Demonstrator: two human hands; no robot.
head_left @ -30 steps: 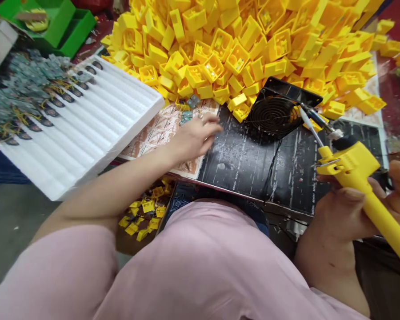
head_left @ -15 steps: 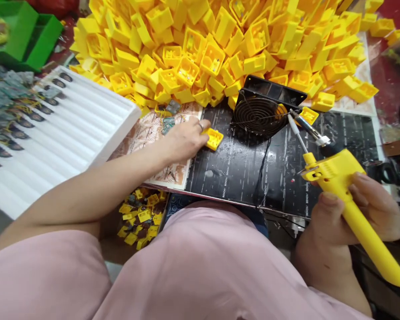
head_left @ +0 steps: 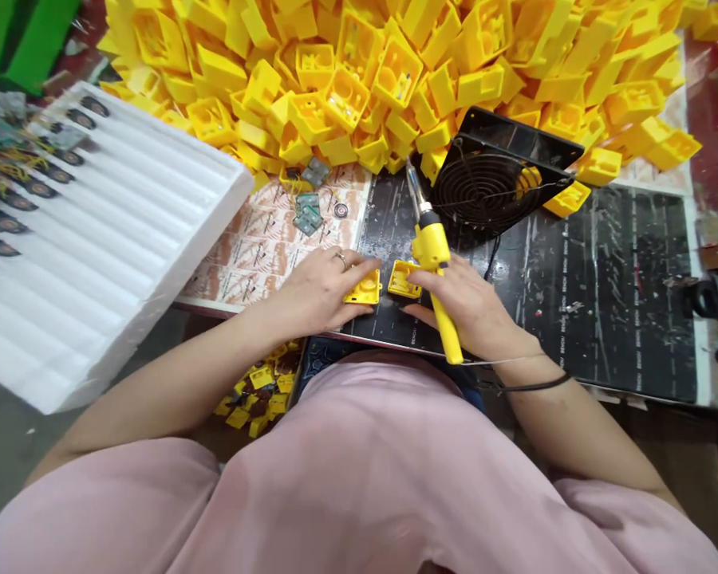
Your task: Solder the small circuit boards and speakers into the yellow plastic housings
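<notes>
My left hand [head_left: 320, 293] grips a small yellow plastic case half [head_left: 366, 288] by its edge on the black mat [head_left: 388, 231]. My right hand [head_left: 477, 309] is closed around a yellow soldering gun [head_left: 434, 249], whose metal tip points away from me, up and slightly left. Beneath that gun, the thumb and fingers of the same hand reach to a second yellow case half [head_left: 403, 279], open side up on the mat. Beyond my left hand, a green circuit board [head_left: 308, 214] with wires lies beside a small round speaker [head_left: 341, 210].
A large heap of yellow cases [head_left: 347, 100] covers the back of the table. A black fan [head_left: 484, 187] stands before it. At left, a white foam tray [head_left: 155, 215] carries circuit boards and speakers. Below the table edge is a box of yellow parts [head_left: 260, 391].
My right hand has brought the soldering gun from the far right to the middle. My left hand has drawn nearer to me, and two yellow case halves now lie side by side.
</notes>
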